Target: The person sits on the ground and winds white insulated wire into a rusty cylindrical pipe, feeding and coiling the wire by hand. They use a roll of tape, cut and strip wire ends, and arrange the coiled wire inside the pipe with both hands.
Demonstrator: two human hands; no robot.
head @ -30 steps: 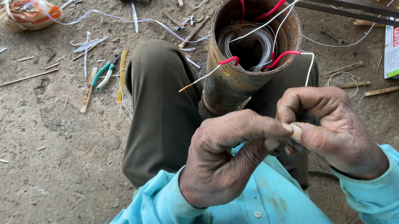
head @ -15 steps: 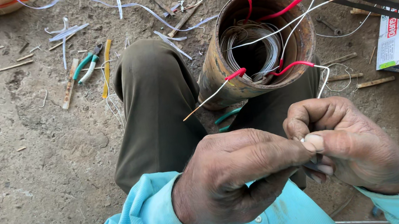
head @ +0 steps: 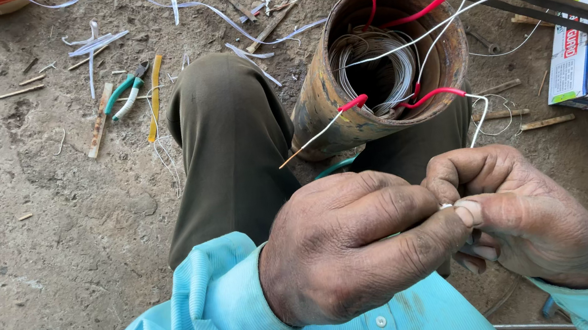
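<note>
Both hands meet in front of the chest, knuckles up, fingertips pinched together on a thin white wire (head: 446, 205). Left hand (head: 353, 247) curls over; right hand (head: 525, 217) faces it. Just beyond, a rusty cylindrical motor casing (head: 330, 94) rests on the lap.

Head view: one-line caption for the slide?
Both hands, left hand and right hand, pinch a thin white wire from a rusty motor stator; pliers lie on the dirt floor.
</note>
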